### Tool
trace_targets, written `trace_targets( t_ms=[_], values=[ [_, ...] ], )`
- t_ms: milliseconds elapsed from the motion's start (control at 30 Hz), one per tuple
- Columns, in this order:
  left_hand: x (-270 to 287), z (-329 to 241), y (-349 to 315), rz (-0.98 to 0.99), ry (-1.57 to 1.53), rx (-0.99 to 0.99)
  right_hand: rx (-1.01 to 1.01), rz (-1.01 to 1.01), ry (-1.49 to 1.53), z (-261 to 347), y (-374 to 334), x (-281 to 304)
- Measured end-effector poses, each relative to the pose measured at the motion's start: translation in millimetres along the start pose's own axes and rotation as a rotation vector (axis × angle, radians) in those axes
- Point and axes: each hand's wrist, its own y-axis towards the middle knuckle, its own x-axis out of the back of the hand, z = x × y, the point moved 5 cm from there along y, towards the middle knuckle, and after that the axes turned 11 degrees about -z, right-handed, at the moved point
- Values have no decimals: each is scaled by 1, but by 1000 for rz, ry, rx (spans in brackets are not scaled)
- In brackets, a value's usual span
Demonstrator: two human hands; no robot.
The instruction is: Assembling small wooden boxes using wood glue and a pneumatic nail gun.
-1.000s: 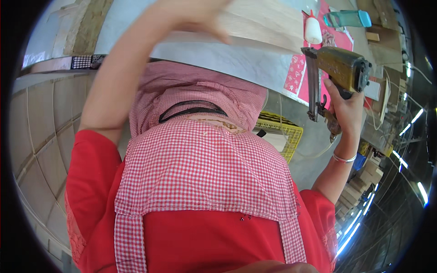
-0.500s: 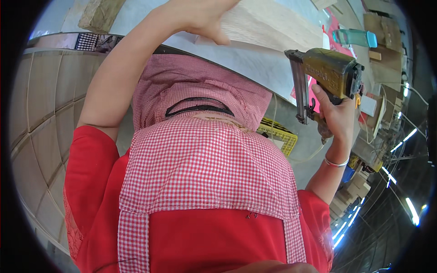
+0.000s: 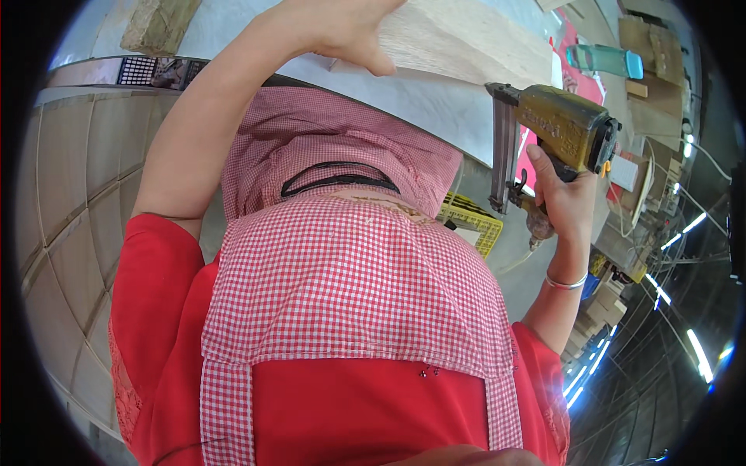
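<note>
My left hand (image 3: 346, 35) holds the left end of a pale wooden board (image 3: 474, 39) on the light worktop; its thumb is spread along the near side, and the fingertips run past the upper edge of the picture. My right hand (image 3: 566, 194) is wrapped round the handle of a pneumatic nail gun (image 3: 563, 124) with a worn yellow-brown body and a long dark magazine. The gun's nose meets the right end of the board in the picture; whether they touch I cannot tell. A thin air hose trails from the bottom of its handle.
A rough wooden block (image 3: 159, 25) lies on the worktop (image 3: 454, 116) at the far left. Far right are a teal bottle (image 3: 602, 60) and cardboard (image 3: 657, 81). Below the worktop's edge stands a yellow crate (image 3: 475, 221); large pale panels (image 3: 85, 179) stand on the left.
The nail gun and my right hand have shifted slightly left, bringing the nose closer to the board's end. My left hand keeps its place on the board.
</note>
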Motion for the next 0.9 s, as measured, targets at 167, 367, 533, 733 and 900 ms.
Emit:
trace_targets(
  t_ms=[167, 367, 533, 733, 900],
  values=[
    [1, 13, -13, -64, -33, -22, 86, 7, 20, 10, 1, -8],
    [1, 29, -26, -113, -92, -144, 230, -34, -15, 36, -13, -10],
    [6, 20, -16, 22, -212, -59, 321, 144, -13, 60, -14, -26],
    [16, 10, -22, -71, -185, -32, 326, 199, -44, 77, -13, -37],
    [12, 25, -22, -79, -203, -50, 307, 202, 3, 79, -16, -53]
  ],
)
